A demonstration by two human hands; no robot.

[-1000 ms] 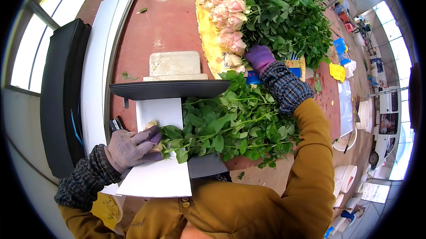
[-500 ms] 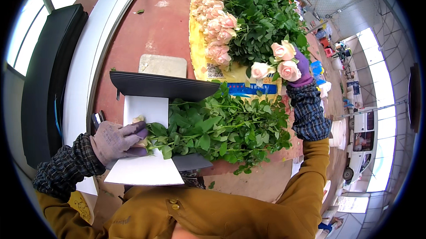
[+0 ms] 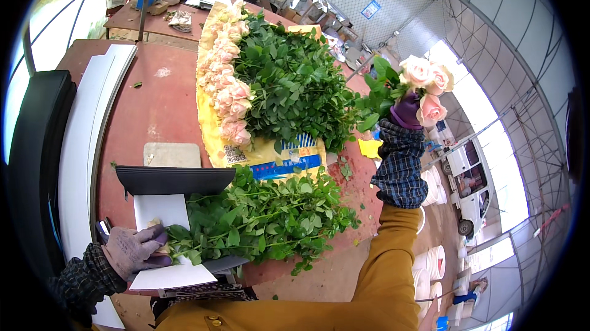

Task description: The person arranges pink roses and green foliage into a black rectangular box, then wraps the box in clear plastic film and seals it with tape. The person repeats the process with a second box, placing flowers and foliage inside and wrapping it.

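My right hand, in a purple glove, is raised at the right with its fingers closed round several leafy pale pink roses. Down at the left, my left hand, in a grey glove with purple fingertips, curls over the bloom end of a rose bundle. Its pale blooms are mostly hidden under the fingers, while its green stems stretch rightward. Under them lies a white paper sheet, and a black folded board stands along the bundle's far side.
A large heap of pink roses lies on a yellow printed sack on the reddish table. White boards and black boards are stacked at the left. White buckets and a white van are beyond the right side.
My right hand has lifted the roses up and away from the sack, outward to the right. The view has shifted rightward. My left hand stays on the bundle's blooms.
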